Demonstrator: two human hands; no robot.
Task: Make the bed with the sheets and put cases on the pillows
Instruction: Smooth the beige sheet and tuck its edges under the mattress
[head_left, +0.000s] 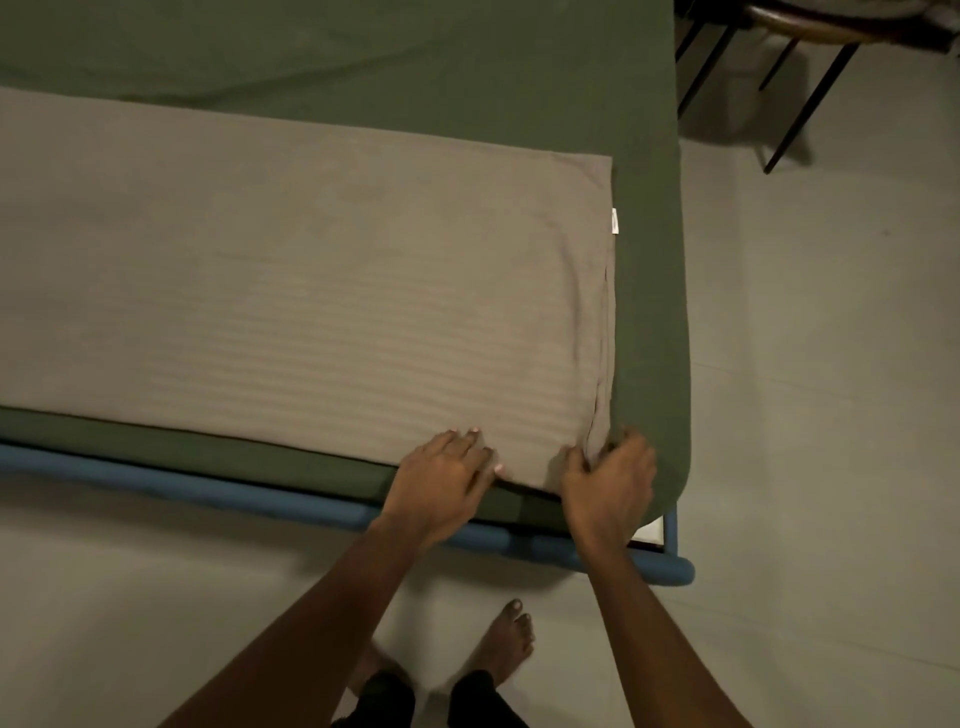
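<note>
Bedding is being handled at the near right corner of a bed, where a folded taupe striped sheet (311, 270) is lying across a green fitted sheet (363, 67) that is covering the mattress. The taupe sheet is being pressed down close to its near edge by the left hand (441, 483), whose fingers (467, 441) are being kept straight and slightly spread, flat on the fabric. Its near right corner is being pinched by the right hand (610, 483), with the fingers curled over the hemmed edge. A small white tag (614, 222) is showing on the sheet's right edge. A blue bed frame (208, 486) is being exposed below the mattress, with bare feet (506, 644) planted on the pale floor (831, 364) beside it. Dark chair legs (810, 104) are standing beyond the bed's far right corner.
</note>
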